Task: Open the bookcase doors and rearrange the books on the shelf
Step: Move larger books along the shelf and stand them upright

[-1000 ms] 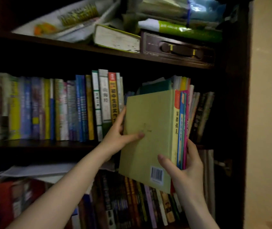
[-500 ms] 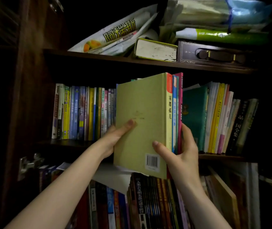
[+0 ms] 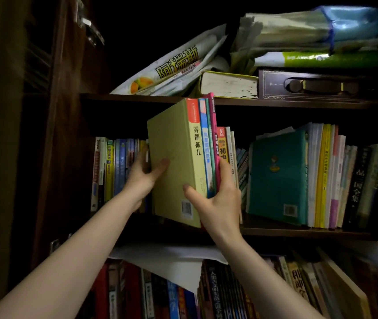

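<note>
Head view, middle shelf (image 3: 298, 231): book bundle (image 3: 183, 157) at centre, tilted toward one o'clock for insertion, right hand (image 3: 218, 203) clamping spines at five o'clock, left hand (image 3: 142, 178) at nine o'clock, thumb on cover, fingers behind, steadying.

Both arms raised; left hand (image 3: 143, 177) thumb forward, right hand (image 3: 218, 201) fingers curled, gripping.

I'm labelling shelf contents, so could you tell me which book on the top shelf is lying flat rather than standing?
The thick yellow-edged book with stained white pages, lying flat on the top shelf between the printed bag and the dark case.
</note>
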Available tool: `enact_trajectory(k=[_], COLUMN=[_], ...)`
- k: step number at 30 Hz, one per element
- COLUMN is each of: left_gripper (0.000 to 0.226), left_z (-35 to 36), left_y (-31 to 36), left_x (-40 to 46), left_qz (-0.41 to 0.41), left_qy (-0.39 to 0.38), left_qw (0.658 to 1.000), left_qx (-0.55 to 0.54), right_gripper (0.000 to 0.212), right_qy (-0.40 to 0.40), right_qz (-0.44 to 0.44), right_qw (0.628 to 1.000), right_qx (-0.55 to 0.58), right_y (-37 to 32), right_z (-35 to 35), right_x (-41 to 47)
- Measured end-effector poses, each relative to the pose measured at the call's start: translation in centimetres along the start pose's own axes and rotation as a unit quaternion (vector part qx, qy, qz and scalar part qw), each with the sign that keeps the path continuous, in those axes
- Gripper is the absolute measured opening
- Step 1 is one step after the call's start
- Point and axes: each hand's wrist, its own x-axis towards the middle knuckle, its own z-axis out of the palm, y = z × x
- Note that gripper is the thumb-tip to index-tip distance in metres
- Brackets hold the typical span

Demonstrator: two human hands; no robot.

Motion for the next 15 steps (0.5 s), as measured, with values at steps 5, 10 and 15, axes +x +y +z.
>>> enact_trajectory(k=[5,10,15], left_gripper=[0.068,0.107,0.086], left_z=[-0.9,1.5,1.5], left_y=[0.5,6.0,6.4], left_x=[-0.2,0.4,3.1], left_qz=[0.098,0.201,0.256], left_qy=[0.018,-0.076,-0.005], left_qw=[0.993,0.964,0.933], left_qx=[0.07,0.155,0.252], right_gripper=[0.056,0.077,0.088], right_qy=[-0.009,-0.02,-0.088], right_qz=[0.055,0.074,0.066], right_qw=[0.998,0.997,0.994], right_qx=[0.006,0.005,-0.004], right_y=[1.7,2.5,3.1], right_z=[2.7,5.6,6.6], right_x=[-1.2,-1.8,-1.5])
